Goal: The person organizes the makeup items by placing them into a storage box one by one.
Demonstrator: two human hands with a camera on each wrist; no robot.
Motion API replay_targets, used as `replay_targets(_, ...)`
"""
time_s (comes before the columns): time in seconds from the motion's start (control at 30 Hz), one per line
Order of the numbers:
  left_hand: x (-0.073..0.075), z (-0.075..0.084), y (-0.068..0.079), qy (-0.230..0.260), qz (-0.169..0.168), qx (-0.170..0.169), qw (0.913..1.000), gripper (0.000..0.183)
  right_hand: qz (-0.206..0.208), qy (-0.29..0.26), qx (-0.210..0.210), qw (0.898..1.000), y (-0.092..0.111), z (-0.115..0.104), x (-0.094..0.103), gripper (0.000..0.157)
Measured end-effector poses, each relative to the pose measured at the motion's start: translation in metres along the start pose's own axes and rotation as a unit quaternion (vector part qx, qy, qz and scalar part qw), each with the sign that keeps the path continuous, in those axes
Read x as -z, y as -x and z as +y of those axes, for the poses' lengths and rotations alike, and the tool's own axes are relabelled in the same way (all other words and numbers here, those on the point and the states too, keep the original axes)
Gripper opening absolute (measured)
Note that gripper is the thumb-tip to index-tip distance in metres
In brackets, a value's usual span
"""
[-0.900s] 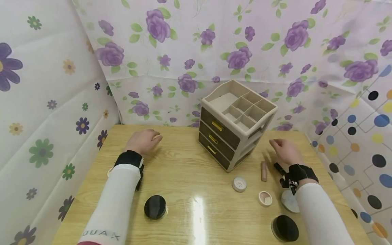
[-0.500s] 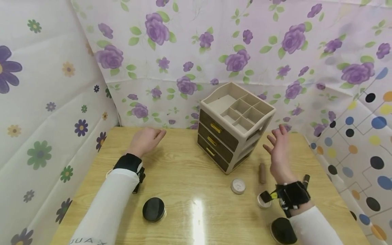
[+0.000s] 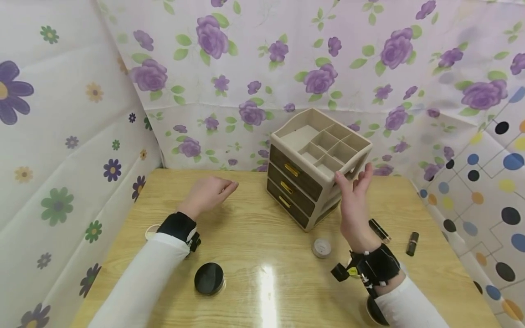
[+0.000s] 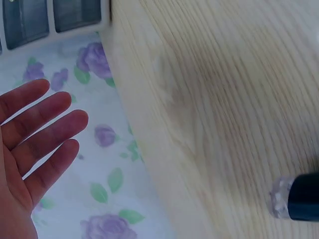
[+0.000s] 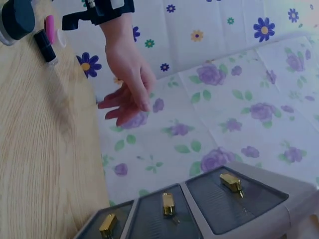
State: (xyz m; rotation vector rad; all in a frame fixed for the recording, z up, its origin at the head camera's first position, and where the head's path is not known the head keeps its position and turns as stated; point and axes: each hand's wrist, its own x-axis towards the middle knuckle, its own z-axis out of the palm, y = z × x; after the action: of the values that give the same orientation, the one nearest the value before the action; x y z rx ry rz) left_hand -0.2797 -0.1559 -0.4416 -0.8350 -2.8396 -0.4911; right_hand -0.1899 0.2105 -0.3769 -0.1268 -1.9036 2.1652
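Note:
A beige desktop organizer (image 3: 324, 193) with dark drawers, gold pulls and a divided open tray on top stands toward the back of the wooden table. My right hand (image 3: 354, 214) is raised at its right front corner, fingers extended, the thumb tip overlapping that corner in the head view. In the right wrist view only a bit of skin shows beside the organizer (image 5: 259, 219). My left hand (image 3: 210, 196) hovers left of the organizer, holding nothing, its fingers (image 4: 55, 129) spread and straight in the left wrist view.
A black-lidded jar (image 3: 209, 279) sits front left; a white round pot (image 3: 321, 248) lies before the organizer. At right lie a black tube (image 3: 379, 230) and a dark lipstick (image 3: 412, 243). The right forearm partly hides another black-lidded jar (image 3: 374, 314). Floral cloth (image 3: 229, 82) hangs behind.
My right hand has swung up and leftward from the table's right side to the organizer's corner, its fingers opening out. The left hand has shifted a little right. The organizer stays in place.

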Motion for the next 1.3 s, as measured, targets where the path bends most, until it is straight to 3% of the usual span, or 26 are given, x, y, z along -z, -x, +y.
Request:
replay_targets(0.33, 0.003, 0.02, -0.013, 0.0, 0.028, -0.033, 0.9991, 0.05, -0.021, 0.008, 0.045, 0.999, -0.012, -0.005, -0.012, 0.097)
replay_targets(0.57, 0.002, 0.025, -0.019, 0.005, 0.052, -0.045, 0.9976, 0.049, -0.049, 0.016, 0.028, 0.998, -0.013, -0.011, -0.013, 0.097)
replay_targets(0.73, 0.004, 0.028, -0.022, 0.019, 0.064, -0.024, 0.9975, 0.05, -0.067, 0.045, 0.044, 0.996, -0.018, -0.017, -0.009, 0.087)
replay_targets(0.87, 0.01, 0.031, -0.025, 0.03, 0.098, 0.014, 0.9947, 0.043, -0.092, 0.071, 0.056, 0.992, -0.025, -0.019, -0.003, 0.079)
replay_targets(1.0, 0.022, 0.036, -0.034, 0.066, 0.155, 0.055, 0.9842, 0.04, -0.13, 0.082, 0.049, 0.987, -0.033, -0.021, 0.001, 0.072)
replay_targets(1.1, 0.031, 0.046, -0.039, 0.127, 0.183, 0.077, 0.9718, 0.044, -0.148, 0.103, 0.044, 0.983, -0.036, -0.019, 0.004, 0.07)
replay_targets(1.3, 0.042, 0.079, -0.044, 0.239, 0.187, 0.102, 0.9474, 0.042, -0.162, 0.148, 0.037, 0.975, -0.042, -0.006, 0.007, 0.066)
